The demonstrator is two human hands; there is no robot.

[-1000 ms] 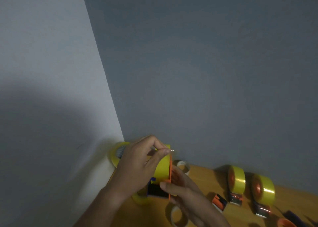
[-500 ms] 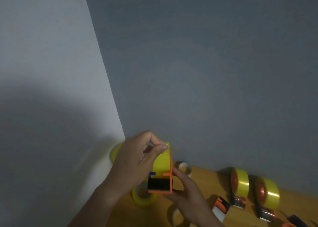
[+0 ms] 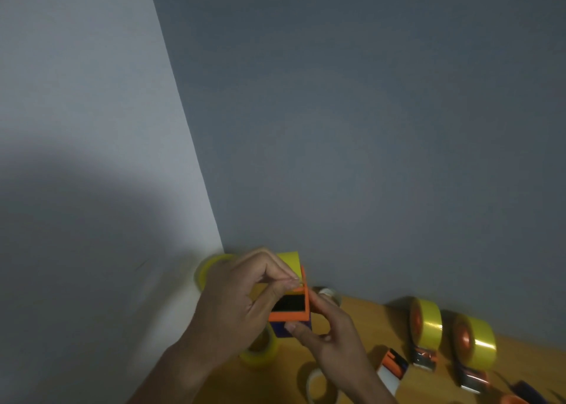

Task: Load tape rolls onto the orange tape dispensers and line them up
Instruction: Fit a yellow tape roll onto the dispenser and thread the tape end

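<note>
I hold an orange tape dispenser (image 3: 291, 310) with a yellow tape roll (image 3: 288, 261) on it, raised above the wooden table (image 3: 367, 321) near the wall corner. My left hand (image 3: 239, 305) pinches the tape's loose end at the dispenser's top edge with thumb and forefinger. My right hand (image 3: 330, 336) grips the dispenser from below and from the right. Two loaded dispensers, one (image 3: 425, 327) beside the other (image 3: 474, 345), stand upright at the right, each with a yellow roll.
A yellow roll (image 3: 208, 269) leans in the corner behind my left hand. A yellowish roll (image 3: 260, 351) lies flat under my hands, a pale roll (image 3: 318, 386) nearer me, a small clear roll (image 3: 329, 295) by the wall. An empty orange dispenser (image 3: 393, 367) lies on the table.
The dispenser has tilted so its black opening faces up. My left thumb and forefinger came down from the roll's top to the dispenser's edge. The view shifted slightly.
</note>
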